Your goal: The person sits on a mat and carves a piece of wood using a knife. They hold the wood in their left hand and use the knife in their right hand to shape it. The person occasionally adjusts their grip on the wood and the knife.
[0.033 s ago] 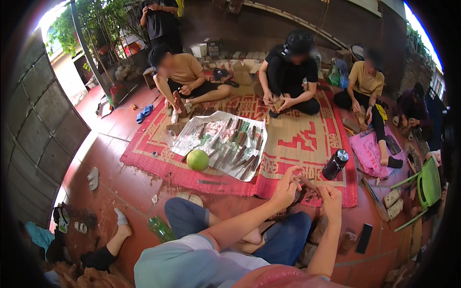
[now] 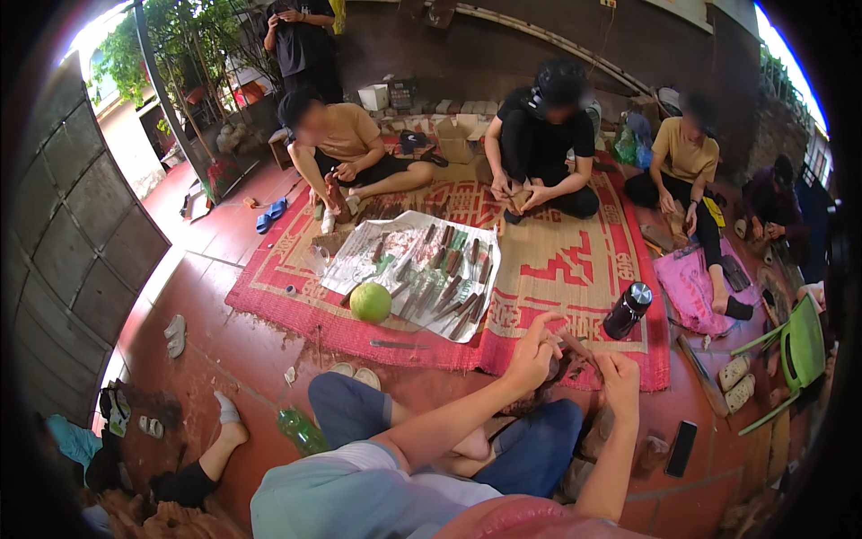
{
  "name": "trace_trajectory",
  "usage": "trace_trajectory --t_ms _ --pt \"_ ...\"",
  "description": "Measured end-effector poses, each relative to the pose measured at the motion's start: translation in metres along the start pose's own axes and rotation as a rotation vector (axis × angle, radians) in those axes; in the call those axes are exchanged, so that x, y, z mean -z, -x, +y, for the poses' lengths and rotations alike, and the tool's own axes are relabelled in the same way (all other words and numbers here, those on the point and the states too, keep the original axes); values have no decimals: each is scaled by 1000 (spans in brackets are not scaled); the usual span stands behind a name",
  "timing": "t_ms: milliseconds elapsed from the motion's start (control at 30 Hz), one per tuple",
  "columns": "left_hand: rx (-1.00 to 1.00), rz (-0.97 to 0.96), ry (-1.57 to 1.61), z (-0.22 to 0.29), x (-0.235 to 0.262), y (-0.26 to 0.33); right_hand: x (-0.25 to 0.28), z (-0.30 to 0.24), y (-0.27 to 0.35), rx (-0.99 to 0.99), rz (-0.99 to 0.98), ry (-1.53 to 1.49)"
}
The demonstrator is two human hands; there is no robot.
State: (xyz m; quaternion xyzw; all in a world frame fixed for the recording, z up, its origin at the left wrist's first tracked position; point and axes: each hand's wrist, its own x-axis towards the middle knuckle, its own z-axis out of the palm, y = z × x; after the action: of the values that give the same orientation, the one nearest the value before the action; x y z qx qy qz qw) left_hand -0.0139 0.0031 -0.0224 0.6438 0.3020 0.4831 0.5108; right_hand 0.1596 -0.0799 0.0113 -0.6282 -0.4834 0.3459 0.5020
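Over the mat's near edge, my left hand (image 2: pixel 532 357) is closed with its fingertips at one end of a slim brown stick (image 2: pixel 579 348). One of its fingers points up and away from the stick. My right hand (image 2: pixel 620 377) pinches the other end, so the stick slants down from left to right between both hands. Its fine detail is too small to make out. Beyond my hands lies a white sheet (image 2: pixel 359 247) with several dark brown sticks (image 2: pixel 451 286) spread on it. A round green fruit (image 2: pixel 370 303) stands at the sheet's near edge.
A black flask (image 2: pixel 627 310) stands on the red and tan mat (image 2: pixel 557 305), right of my hands. Nearby are a phone (image 2: pixel 681 448), a wooden plank (image 2: pixel 702 375) and a green chair (image 2: pixel 799 346). A green bottle (image 2: pixel 301 429) lies by my left leg. Several people sit around the mat.
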Motion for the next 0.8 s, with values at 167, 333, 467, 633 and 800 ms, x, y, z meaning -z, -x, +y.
trace_trajectory --t_ms 167,333,467,633,800 --pt "18 -18 -37 11 3 3 34 24 8 117 131 -206" --pt "30 7 57 6 -1 -1 1 10 -8 176 42 -99" --pt "-14 8 -27 4 4 -1 51 46 -4 29 76 -117" --pt "-56 24 4 -1 -2 -2 11 -4 -5 208 96 23" --pt "-42 -18 -67 1 3 -4 30 14 -18 117 -67 -103"
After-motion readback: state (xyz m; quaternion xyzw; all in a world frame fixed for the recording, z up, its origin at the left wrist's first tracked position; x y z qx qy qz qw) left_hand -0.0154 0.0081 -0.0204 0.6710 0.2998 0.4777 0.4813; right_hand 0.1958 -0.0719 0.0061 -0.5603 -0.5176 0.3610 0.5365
